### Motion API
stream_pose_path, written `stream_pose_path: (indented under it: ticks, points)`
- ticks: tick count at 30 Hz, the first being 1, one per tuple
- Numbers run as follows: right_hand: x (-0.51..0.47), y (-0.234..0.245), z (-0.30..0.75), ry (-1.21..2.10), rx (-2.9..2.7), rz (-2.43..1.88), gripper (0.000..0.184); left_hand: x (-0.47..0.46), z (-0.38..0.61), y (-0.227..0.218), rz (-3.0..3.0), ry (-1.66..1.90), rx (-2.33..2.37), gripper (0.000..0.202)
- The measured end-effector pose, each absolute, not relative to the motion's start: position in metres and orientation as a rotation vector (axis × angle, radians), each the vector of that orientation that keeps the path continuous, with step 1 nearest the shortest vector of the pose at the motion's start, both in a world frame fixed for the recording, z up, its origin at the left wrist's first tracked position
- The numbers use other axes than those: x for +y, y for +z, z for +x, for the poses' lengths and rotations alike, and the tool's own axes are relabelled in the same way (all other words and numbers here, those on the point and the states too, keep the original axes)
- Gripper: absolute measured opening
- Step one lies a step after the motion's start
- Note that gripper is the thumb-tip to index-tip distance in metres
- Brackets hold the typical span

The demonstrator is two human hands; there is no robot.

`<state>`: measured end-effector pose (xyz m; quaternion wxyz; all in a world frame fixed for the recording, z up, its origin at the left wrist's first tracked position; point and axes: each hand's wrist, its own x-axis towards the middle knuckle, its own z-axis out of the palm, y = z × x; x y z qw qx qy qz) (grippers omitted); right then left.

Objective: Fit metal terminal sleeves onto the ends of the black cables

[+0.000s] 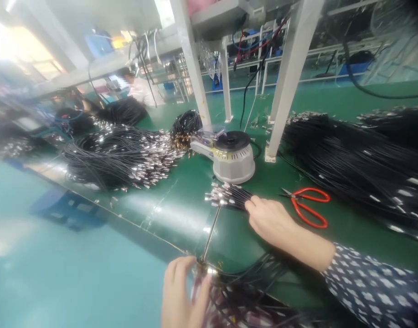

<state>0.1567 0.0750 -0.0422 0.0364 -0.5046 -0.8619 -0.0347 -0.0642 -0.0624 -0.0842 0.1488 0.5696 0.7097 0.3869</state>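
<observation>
My right hand is closed around a bundle of black cables, resting on the green table. Silver metal connectors at the bundle's ends point left, away from my fingers. At the table's front edge is my left hand, its bent fingers and thumb apart. Close to its thumb shows a shiny cable end; whether they touch is unclear. More black cables hang across my lap, partly outside the picture. Red-handled scissors lie with blades parted, just right of my right hand.
A white round tape dispenser stands behind the bundle, near metal shelf posts. Large cable heaps lie at left and right. A smaller coil has brass-coloured ends. A co-worker sits further back.
</observation>
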Motion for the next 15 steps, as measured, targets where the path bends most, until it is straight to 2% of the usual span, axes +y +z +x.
stream_pose_path:
  ticks: [5,8,12,15]
  points:
    - [0.071,-0.040,0.160,-0.115,-2.674,-1.521,0.013,-0.054,-0.051,-0.069,1.652,1.210,1.837,0.010]
    - [0.070,-0.043,0.158,-0.137,-2.660,-1.529,0.008,-0.046,-0.042,-0.063,1.611,1.181,1.683,0.014]
    - [0.081,-0.046,0.149,-0.136,-2.651,-1.508,0.014,-0.034,-0.035,-0.066,1.648,1.154,1.597,0.021]
    - [0.091,-0.043,0.146,-0.110,-2.620,-1.517,0.013,-0.030,-0.035,-0.076,1.738,1.134,1.589,0.016]
